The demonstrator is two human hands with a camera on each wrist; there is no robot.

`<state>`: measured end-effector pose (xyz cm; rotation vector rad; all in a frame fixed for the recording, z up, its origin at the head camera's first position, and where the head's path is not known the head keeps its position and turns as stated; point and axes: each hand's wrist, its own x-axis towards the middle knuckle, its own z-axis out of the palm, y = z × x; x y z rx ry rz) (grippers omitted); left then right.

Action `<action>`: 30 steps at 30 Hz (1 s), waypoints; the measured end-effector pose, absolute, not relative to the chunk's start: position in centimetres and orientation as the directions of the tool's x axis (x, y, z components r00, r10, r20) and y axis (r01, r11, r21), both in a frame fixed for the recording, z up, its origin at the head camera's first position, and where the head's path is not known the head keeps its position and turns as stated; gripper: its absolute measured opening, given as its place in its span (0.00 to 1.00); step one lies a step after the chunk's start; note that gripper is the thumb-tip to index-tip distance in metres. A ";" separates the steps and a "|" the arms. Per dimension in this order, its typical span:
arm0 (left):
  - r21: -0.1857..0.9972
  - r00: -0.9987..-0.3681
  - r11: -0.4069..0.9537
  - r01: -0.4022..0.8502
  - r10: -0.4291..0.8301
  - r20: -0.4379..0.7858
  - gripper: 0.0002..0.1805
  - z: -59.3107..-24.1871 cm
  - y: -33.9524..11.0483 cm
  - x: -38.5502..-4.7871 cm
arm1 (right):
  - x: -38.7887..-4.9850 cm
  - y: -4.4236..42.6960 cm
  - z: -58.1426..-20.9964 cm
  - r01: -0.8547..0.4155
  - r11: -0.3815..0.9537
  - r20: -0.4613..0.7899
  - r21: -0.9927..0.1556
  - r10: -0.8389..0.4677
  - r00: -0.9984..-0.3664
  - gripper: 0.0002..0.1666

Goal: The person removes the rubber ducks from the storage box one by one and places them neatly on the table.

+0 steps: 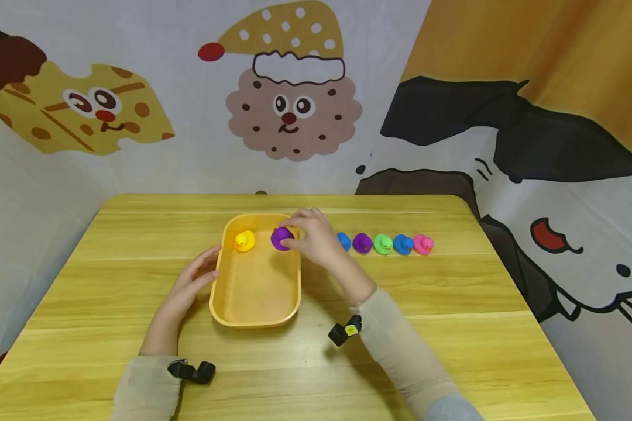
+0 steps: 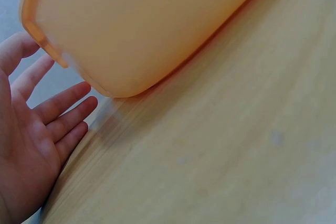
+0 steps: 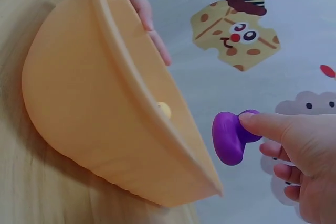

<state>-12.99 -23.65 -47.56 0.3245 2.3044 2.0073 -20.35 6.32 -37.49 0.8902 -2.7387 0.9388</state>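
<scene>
A purple rubber duck (image 1: 281, 238) is pinched between the thumb and fingers of my right hand (image 1: 312, 236), over the far right part of an orange plastic tub (image 1: 258, 323). In the right wrist view, the purple duck (image 3: 229, 137) hangs just above the tub's rim. Inside the tub, near its far left corner, sits a yellow rubber duck (image 1: 244, 241). My left hand (image 1: 191, 285) rests against the tub's left side, its fingers loosely extended; the left wrist view shows the hand (image 2: 39, 129) with its palm facing the tub wall.
Right of the tub, a row of rubber ducks stands on the wooden table (image 1: 400, 351): a partly hidden blue one (image 1: 344, 241), a purple one (image 1: 362, 242), a green one (image 1: 383, 244), another blue one (image 1: 402, 244) and a pink one (image 1: 423, 244). Behind hangs a cartoon-printed cloth (image 1: 184, 169).
</scene>
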 end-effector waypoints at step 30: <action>0.987 -0.973 0.106 0.123 0.210 0.098 0.29 -47.7 -23.6 -12.9 | -19.2 11.8 -35.6 -0.652 0.536 0.367 -0.536 -0.547 -0.752 0.18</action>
